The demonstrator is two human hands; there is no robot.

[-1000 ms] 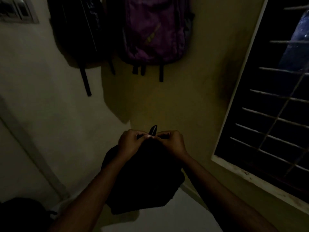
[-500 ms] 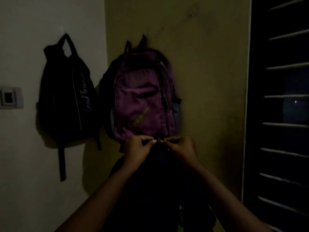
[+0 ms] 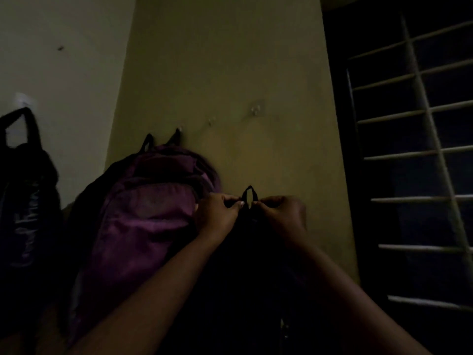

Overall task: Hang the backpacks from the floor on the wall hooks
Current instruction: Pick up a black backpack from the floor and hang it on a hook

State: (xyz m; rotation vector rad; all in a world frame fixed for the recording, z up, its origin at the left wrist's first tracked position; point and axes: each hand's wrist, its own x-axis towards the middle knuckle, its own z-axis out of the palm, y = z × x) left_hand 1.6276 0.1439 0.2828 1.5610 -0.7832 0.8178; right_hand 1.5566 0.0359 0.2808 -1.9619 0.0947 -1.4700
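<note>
I hold a dark backpack [image 3: 245, 272] up against the olive wall by its top. My left hand [image 3: 217, 216] and my right hand [image 3: 281, 216] pinch either side of its small black top loop [image 3: 249, 197], which stands upright between them. A bare clear wall hook [image 3: 256, 110] sits above the loop, with a smaller one [image 3: 210, 121] to its left. A purple backpack [image 3: 143, 221] hangs from a hook [image 3: 179, 129] at left. A black backpack [image 3: 23, 201] hangs at the far left edge.
A dark window with a pale metal grille [image 3: 419, 162] fills the right side. The white wall [image 3: 64, 73] meets the olive wall at a corner left of centre. The room is very dim.
Both hands have lifted the dark backpack from near the floor up the wall and to the right of the purple one. The view has tilted upward, showing the bare hooks.
</note>
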